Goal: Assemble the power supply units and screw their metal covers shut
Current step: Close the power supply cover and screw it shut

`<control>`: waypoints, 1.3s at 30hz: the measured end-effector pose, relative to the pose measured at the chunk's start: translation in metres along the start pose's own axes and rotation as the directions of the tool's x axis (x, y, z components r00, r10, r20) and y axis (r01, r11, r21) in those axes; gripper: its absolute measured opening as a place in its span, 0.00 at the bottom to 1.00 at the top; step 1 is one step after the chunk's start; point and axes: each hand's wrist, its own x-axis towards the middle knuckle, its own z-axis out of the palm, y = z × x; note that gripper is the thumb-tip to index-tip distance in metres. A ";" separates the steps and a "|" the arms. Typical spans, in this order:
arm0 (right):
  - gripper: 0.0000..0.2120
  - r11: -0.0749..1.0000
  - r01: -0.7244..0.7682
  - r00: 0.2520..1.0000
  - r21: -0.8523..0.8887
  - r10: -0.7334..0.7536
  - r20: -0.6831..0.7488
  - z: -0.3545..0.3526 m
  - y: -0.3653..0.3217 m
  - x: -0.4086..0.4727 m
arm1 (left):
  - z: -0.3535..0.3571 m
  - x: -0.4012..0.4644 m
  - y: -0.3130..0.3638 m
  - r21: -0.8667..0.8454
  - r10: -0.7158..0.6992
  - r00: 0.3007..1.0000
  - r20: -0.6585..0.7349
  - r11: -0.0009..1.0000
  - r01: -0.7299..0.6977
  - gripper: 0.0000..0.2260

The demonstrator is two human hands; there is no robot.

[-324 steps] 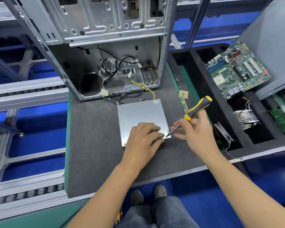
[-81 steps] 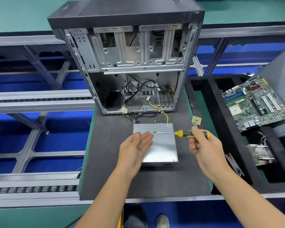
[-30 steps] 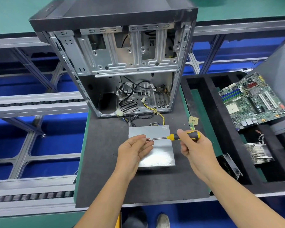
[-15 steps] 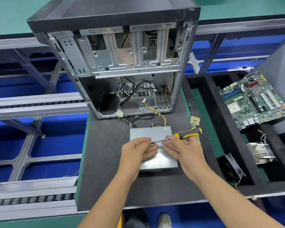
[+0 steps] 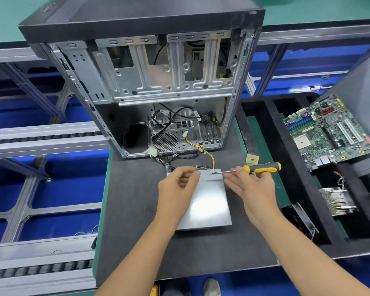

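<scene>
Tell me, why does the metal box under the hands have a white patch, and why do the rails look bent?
Head view: overhead light glares off the power supply cover; the wide-angle lens bows the conveyor rails and tilts the computer case; the frame's right edge is blurred.

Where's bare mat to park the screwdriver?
Free: the mat left of the power supply, and the strip between it and the near edge. Crowded: cables between computer case and supply; foam tray compartments right hold a motherboard and heatsink.

The person's forearms are bare, no sleeves showing, with dark trousers (image 5: pixel 175 292) and a grey shoe (image 5: pixel 212 287) below.
</scene>
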 end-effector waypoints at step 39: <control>0.14 0.570 0.449 0.893 -0.688 -0.319 0.318 0.015 -0.022 0.019 | 0.043 0.042 -0.013 0.541 0.231 0.939 0.255 0.771 -0.337 0.05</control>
